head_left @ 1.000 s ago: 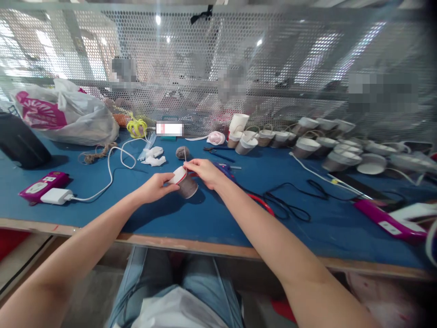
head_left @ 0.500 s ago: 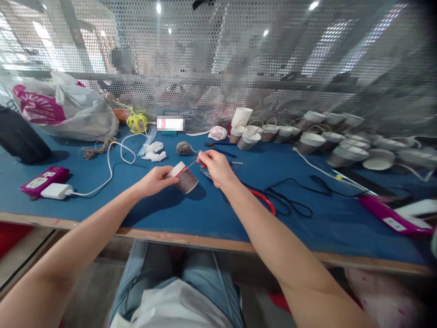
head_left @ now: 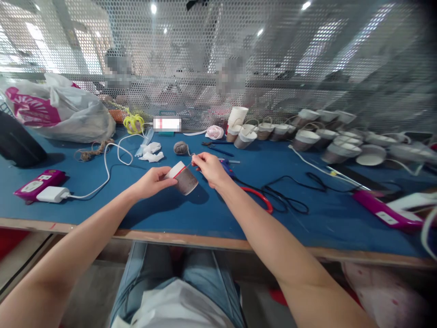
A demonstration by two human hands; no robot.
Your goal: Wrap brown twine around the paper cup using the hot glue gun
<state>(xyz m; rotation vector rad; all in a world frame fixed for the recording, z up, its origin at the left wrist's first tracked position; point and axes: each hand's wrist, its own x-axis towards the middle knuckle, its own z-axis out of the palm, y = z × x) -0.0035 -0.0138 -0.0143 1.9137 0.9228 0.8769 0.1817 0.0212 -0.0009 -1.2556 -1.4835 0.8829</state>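
Note:
My left hand [head_left: 155,181] is closed on the white end of a paper cup [head_left: 186,181], which is tilted above the blue table. Grey yarn covers the cup's other part, and a thin red line runs round it at the yarn's border. Just right of the cup, my right hand [head_left: 209,167] pinches a strand of grey yarn between thumb and fingers. The strand stretches to the cup. Behind the hands lies a small ball of grey yarn [head_left: 180,147], its loose end trailing towards my right hand.
Blue pliers [head_left: 218,147] and a red-handled tool [head_left: 257,197] lie near my right hand. Several wrapped cups with handles [head_left: 306,140] stand at the right. Purple power strips [head_left: 39,184] sit at both sides. A plastic bag [head_left: 77,109] leans against the mesh screen.
My right hand has drawn slightly closer to the cup, and the strand between them is shorter. More of the cup's yarn-covered side shows. The whole view has shifted a little.

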